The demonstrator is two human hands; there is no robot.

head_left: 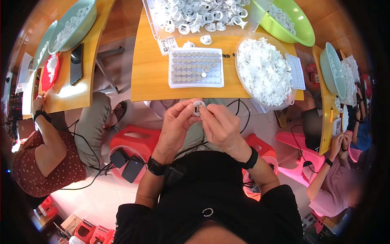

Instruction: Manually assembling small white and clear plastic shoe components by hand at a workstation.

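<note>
In front of my body, near the table's front edge, my left hand (pixel 175 125) pinches a small white round plastic part (pixel 197 106) with a dark slot in its face. The thumb and fingertips of my right hand (pixel 222 128) are closed on the same part from the right; anything smaller between them is hidden. Just beyond my hands, a clear tray (pixel 196 84) on the table bears rows of small silvery round discs, one showing white. Two loose white parts, one of them a round piece (pixel 206 39), lie behind the tray.
A clear box (pixel 260 18) heaped with white round parts stands at the back of the wooden table (pixel 150 77). A round tub (pixel 239 67) of small white pieces is at right, beside a green basin (pixel 302 32). Co-workers sit left and right; red stools (pixel 136 140) and cables flank me.
</note>
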